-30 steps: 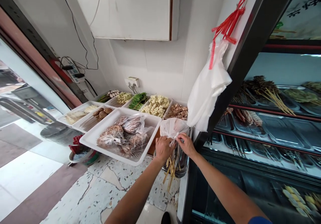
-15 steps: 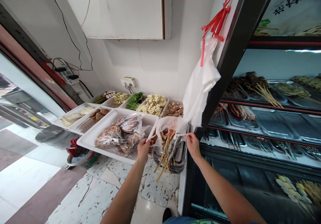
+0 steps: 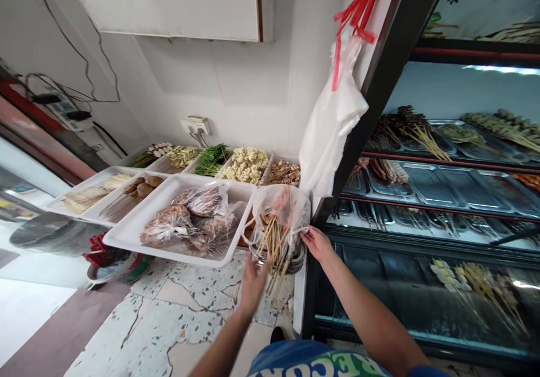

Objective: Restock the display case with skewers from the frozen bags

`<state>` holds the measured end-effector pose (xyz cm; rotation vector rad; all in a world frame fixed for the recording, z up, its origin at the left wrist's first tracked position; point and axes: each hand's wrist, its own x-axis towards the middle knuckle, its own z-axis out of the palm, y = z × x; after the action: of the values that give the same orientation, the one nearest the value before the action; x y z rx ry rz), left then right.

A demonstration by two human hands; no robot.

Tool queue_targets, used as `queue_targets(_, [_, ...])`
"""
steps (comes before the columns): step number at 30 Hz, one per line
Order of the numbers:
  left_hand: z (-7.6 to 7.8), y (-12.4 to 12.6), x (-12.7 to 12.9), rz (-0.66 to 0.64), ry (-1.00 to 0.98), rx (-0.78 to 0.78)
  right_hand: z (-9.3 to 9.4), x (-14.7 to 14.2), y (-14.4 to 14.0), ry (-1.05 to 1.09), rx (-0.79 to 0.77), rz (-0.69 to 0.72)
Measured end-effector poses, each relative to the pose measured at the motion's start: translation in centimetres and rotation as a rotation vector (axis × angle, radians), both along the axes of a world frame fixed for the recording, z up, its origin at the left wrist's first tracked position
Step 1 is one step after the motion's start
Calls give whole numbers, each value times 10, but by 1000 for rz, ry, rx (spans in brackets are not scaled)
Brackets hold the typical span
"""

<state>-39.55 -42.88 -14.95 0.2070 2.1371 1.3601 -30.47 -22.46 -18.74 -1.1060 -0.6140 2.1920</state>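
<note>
A clear plastic bag (image 3: pixel 291 200) with skewers in it rests on a stack of metal trays (image 3: pixel 300 259). The bamboo sticks (image 3: pixel 276 242) poke out of its mouth towards me. My right hand (image 3: pixel 317 243) pinches the bag's handle at the right side. Below the sticks, at their left, my left hand (image 3: pixel 253 280) holds nothing; its fingers are stretched out and slightly blurred. The left handle of the bag hangs loose beside the white tray. What is on the skewers shows only faintly, reddish, through the plastic.
Left of the bag, a white tray (image 3: pixel 118 236) holds bagged food, with vegetable trays behind. White plastic bags (image 3: pixel 331 124) hang on the wall by red ties. A display cabinet (image 3: pixel 379 275) with skewers stands at the right. A basin (image 3: pixel 95 275) sits on the floor.
My left hand has let go of the bag's left handle and moved down below the sticks. My right hand still grips its handle. The view has shifted a little.
</note>
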Motion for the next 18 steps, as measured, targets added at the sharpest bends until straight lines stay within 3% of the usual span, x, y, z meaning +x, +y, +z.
queue_targets(2, [-13, -16, 28, -36, -333, -31, 4, -13, 1, -6, 36, 8])
queue_targets(5, [-20, -27, 39, -101, -832, 202, 9, -17, 2, -33, 91, 31])
queue_targets(7, [-16, -26, 31, -110, -904, 324, 13, -6, -8, -90, 183, 12])
queue_targets(9, [-8, -21, 23, -80, -936, 339, 15, 11, -28, -251, 293, -21])
queue_targets(11, [-2, -16, 22, -87, -961, 332, 17, 26, -57, -384, 264, 128])
queue_targets(13, [2, -11, 29, -171, -862, 278, 17, 32, -86, -322, 106, 474])
queue_targets(15, [4, -6, 39, -303, -583, 154, 17, 29, -107, -202, 29, 676])
queue_targets(18, [9, -3, 52, -427, -28, 10, 16, 17, -114, -223, 52, 572])
